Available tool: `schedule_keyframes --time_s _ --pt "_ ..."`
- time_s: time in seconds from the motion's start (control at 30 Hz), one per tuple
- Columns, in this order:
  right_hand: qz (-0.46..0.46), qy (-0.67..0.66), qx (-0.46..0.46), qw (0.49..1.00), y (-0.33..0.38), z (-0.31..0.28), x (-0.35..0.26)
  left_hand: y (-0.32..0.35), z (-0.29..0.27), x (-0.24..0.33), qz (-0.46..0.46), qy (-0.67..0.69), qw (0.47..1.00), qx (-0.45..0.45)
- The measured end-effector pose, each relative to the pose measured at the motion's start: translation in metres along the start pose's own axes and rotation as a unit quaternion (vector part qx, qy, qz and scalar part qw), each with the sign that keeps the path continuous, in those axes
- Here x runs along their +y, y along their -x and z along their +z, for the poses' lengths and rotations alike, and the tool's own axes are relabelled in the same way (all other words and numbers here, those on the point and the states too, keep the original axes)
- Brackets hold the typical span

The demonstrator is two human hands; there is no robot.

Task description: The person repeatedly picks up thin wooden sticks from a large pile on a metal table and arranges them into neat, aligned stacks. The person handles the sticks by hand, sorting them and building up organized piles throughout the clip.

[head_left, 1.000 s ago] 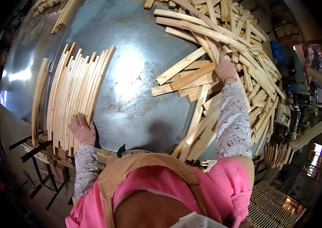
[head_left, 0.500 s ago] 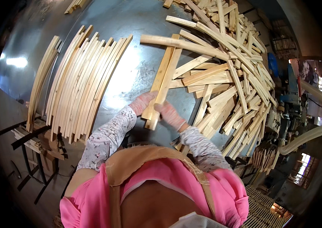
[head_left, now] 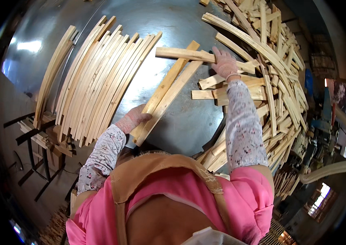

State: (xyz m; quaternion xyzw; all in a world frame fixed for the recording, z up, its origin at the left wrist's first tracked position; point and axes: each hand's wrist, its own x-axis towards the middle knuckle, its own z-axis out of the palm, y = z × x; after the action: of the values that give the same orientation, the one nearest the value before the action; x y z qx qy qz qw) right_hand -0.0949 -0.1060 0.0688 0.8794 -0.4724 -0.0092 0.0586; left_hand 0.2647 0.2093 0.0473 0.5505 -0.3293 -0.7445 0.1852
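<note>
- A neat row of long wooden slats (head_left: 95, 77) lies fanned on the left of the shiny metal table (head_left: 169, 24), their long axes running from near-left up toward the far right, well apart from both hands.
- The left hand (head_left: 132, 119), gloved, has its fingers closed around the near end of two slats held together (head_left: 167, 92). This pair slants from the hand up and to the right, its far end reaching toward the other hand.
- A single slat (head_left: 189, 54) lies crosswise over the far end of that pair, its long axis roughly left to right.
- The right hand (head_left: 224, 64), also gloved, rests on the right part of this crosswise slat, fingers spread narrow and pressed flat on it; whether they curl under it I cannot tell. This hand is the nearer one to it.
- A loose heap of slats (head_left: 275, 94) fills the table's right side, just beside the right hand.
</note>
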Motion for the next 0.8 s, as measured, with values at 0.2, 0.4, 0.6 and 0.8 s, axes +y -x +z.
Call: schedule_keyframes --time_s 0.2,0.4,0.6,0.8 --pt "0.092 -0.078 -0.207 0.971 -0.016 -0.051 -0.044 0.003 -0.002 -0.018 0.006 0.099 0.994 0.038" --pt "0.184 -0.516 -0.225 0.806 0.086 0.015 -0.162 0.001 0.037 0.012 0.016 0.270 0.963 0.019" --pt "0.279 -0.746 -0.128 0.591 0.100 0.019 -0.280 0.028 0.021 -0.008 0.021 0.058 0.983 0.175" --pt "0.177 -0.366 -0.312 0.859 0.081 -0.040 -0.345 0.103 -0.022 -0.045 0.141 0.085 0.956 0.245"
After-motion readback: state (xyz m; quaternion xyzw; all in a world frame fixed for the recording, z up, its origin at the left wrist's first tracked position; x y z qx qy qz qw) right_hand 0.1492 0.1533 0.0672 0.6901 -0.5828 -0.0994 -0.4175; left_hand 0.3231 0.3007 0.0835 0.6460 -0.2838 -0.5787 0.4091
